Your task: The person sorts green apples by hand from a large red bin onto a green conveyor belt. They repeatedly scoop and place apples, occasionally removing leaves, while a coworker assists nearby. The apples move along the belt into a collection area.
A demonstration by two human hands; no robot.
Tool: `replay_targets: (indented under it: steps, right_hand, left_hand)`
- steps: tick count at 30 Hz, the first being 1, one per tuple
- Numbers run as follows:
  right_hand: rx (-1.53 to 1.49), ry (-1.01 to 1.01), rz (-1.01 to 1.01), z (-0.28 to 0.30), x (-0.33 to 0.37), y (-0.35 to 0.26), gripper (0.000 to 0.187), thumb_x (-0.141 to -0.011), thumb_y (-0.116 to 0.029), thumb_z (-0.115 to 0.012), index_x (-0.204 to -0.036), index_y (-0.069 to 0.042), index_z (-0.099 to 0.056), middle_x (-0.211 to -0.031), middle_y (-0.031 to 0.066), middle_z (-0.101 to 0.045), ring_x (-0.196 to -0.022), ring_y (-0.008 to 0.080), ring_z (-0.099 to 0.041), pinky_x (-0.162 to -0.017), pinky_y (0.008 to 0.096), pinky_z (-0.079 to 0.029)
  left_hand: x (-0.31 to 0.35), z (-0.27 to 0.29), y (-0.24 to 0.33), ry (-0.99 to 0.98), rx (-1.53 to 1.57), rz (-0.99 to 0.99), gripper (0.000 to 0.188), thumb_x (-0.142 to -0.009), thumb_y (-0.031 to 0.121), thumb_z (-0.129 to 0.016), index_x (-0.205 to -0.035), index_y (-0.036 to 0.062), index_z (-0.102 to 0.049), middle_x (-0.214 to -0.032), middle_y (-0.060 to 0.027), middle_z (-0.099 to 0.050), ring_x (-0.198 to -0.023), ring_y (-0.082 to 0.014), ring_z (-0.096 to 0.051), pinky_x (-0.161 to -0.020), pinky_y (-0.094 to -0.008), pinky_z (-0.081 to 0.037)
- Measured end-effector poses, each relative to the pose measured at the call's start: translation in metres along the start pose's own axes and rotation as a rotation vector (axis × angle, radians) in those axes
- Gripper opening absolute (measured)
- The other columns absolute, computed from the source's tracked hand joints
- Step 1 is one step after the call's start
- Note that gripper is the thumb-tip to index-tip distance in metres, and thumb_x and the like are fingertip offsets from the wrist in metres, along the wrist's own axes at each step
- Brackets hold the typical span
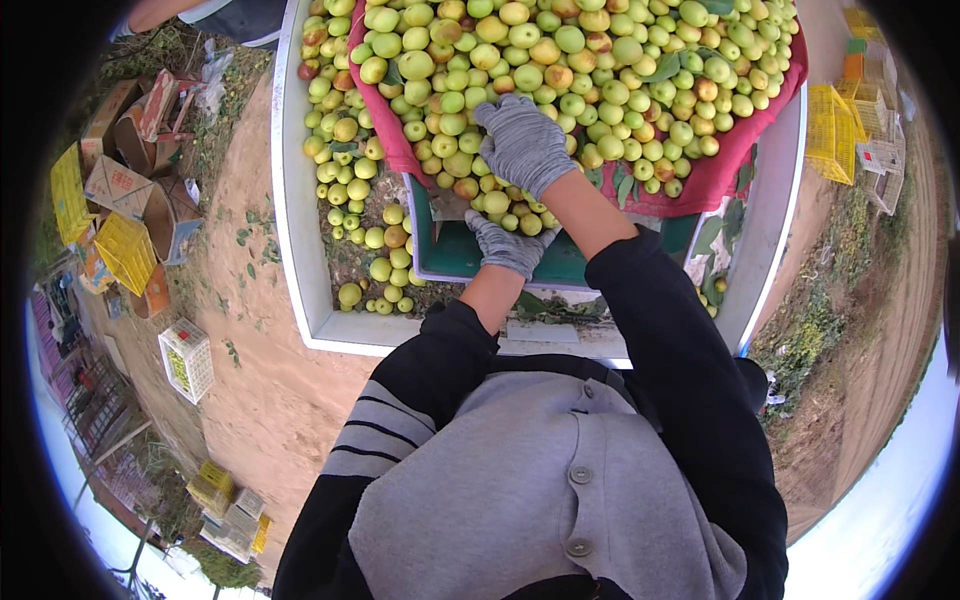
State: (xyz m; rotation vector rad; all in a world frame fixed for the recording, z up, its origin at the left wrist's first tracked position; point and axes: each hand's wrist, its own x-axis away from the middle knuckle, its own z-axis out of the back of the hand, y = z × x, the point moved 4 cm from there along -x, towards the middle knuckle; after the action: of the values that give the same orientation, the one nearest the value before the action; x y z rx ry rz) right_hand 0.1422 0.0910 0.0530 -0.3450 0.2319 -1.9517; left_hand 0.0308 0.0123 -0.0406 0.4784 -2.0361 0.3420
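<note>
A big heap of green jujubes (600, 70), some with reddish-brown patches, lies on a red cloth (770, 130) inside a white-walled bin (287, 200). My right hand (525, 145), in a grey knitted glove, rests palm down on the near slope of the heap, its fingers stretched out and partly hidden. Closer to me, my left hand (508, 247), gloved alike, is cupped under several jujubes (515, 215) at the heap's lower edge. It is over a green tray (445, 250) with a pale rim. My forearms cross the bin's near wall.
Loose jujubes (395, 275) and leaves lie left of the tray. Outside on the ground are a white crate (187, 362) holding fruit, cardboard boxes (118, 187) and yellow crates (126, 252). More yellow crates (832, 135) stand at right. Another person's arm (155, 12) shows at upper left.
</note>
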Motion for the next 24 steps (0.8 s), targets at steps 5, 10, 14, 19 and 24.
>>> replay_targets:
  steps: [5,10,14,19,24]
  right_hand:
    - [0.004,-0.34,0.349,-0.023,0.038,-0.046,0.02,-0.088,-0.016,-0.06,-0.103,-0.007,-0.07,-0.102,0.0128,-0.065,-0.096,0.0279,-0.067,-0.073,0.043,-0.057]
    - [0.197,-0.364,0.168,-0.062,0.04,-0.065,0.014,-0.085,-0.013,-0.061,-0.09,-0.006,-0.073,-0.094,0.0104,-0.069,-0.086,0.0245,-0.07,-0.063,0.0395,-0.057]
    - [-0.121,-0.359,0.135,-0.055,0.035,-0.047,0.025,-0.08,-0.024,-0.068,-0.099,-0.007,-0.068,-0.092,0.0117,-0.07,-0.086,0.0272,-0.07,-0.072,0.0409,-0.056]
    - [-1.643,-0.094,-0.313,0.012,0.145,0.084,0.051,-0.081,-0.045,-0.072,-0.111,-0.005,-0.059,-0.074,0.0015,-0.059,-0.053,0.0067,-0.053,-0.049,0.0191,-0.041]
    - [-0.867,0.924,-0.976,0.104,0.455,0.286,0.033,-0.084,-0.031,-0.072,-0.102,-0.007,-0.059,-0.072,0.0009,-0.06,-0.049,0.0047,-0.044,-0.043,0.0185,-0.035]
  left_hand:
    - [-0.01,0.007,0.003,-0.024,-0.009,-0.032,0.082,-0.089,0.077,-0.024,-0.145,0.02,-0.038,-0.148,-0.0091,-0.041,-0.136,-0.0338,-0.039,-0.109,-0.0619,-0.032]
    - [-0.028,0.015,0.005,-0.09,-0.037,-0.03,0.078,-0.09,0.074,-0.025,-0.143,0.0201,-0.041,-0.146,-0.0089,-0.043,-0.134,-0.0339,-0.042,-0.107,-0.0619,-0.034]
    - [-0.035,0.009,0.009,-0.249,-0.043,-0.069,0.075,-0.091,0.071,-0.026,-0.142,0.0201,-0.044,-0.144,-0.0087,-0.045,-0.132,-0.034,-0.044,-0.105,-0.062,-0.036]
    - [-0.022,0.012,0.002,-0.061,-0.146,0.001,0.068,-0.092,0.062,-0.024,-0.142,0.0196,-0.045,-0.146,-0.0076,-0.046,-0.134,-0.0343,-0.041,-0.106,-0.0613,-0.035]
    - [-0.007,0.004,0.0,0.006,-0.155,0.003,0.068,-0.093,0.066,-0.022,-0.141,0.0237,-0.047,-0.146,-0.004,-0.047,-0.134,-0.033,-0.042,-0.103,-0.0644,-0.036]
